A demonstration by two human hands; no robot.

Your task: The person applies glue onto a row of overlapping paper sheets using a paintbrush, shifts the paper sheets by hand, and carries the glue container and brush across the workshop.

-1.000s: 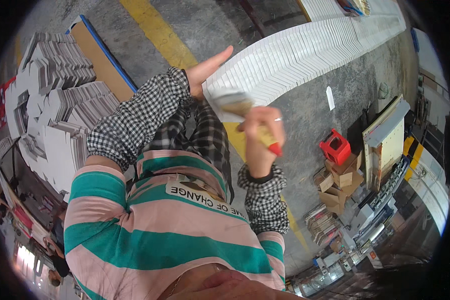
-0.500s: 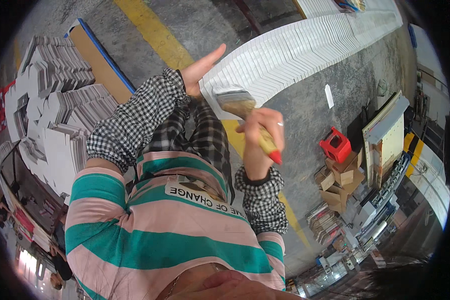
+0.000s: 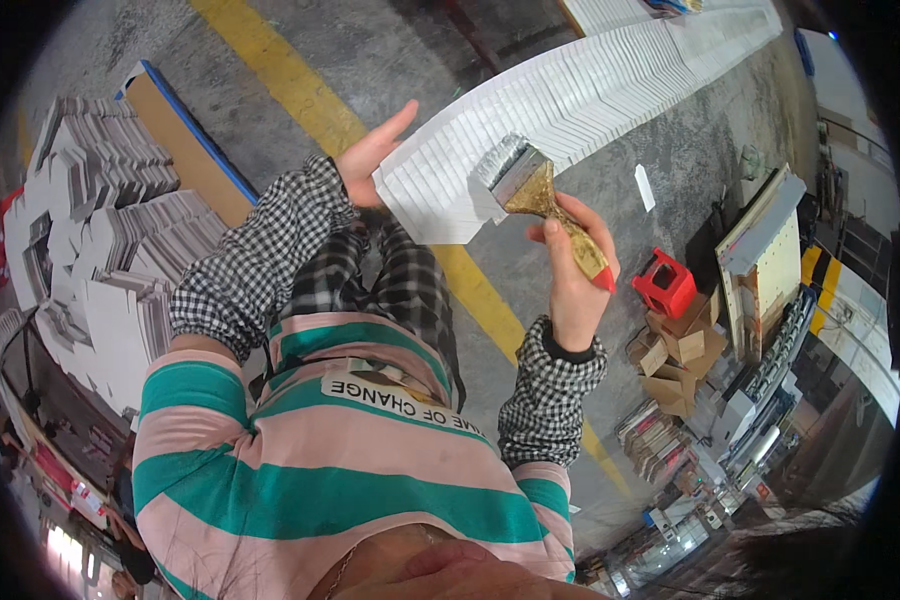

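A flat brush [image 3: 533, 187] with a worn yellow handle and red tip is gripped in my right hand [image 3: 577, 262]. Its whitish bristles lie against the near part of a long row of overlapping white sheets [image 3: 570, 95], fanned out like shingles. At the near left end of this row, my left hand [image 3: 373, 160] is spread, thumb apart, its edge against the sheets. Nothing shows in its grasp, though part of the palm side is hidden.
Stacks of folded white card [image 3: 110, 230] stand at left beside a brown board with blue edging [image 3: 190, 140]. On the floor at right are a red plastic holder [image 3: 664, 283], opened cardboard boxes [image 3: 682, 350] and a white paper scrap [image 3: 645, 188]. Another brush [image 3: 675, 6] is at the far end.
My right hand has carried the brush to the right and slightly away from me, and the brush has turned. My left hand stays at the end of the sheets, with little change.
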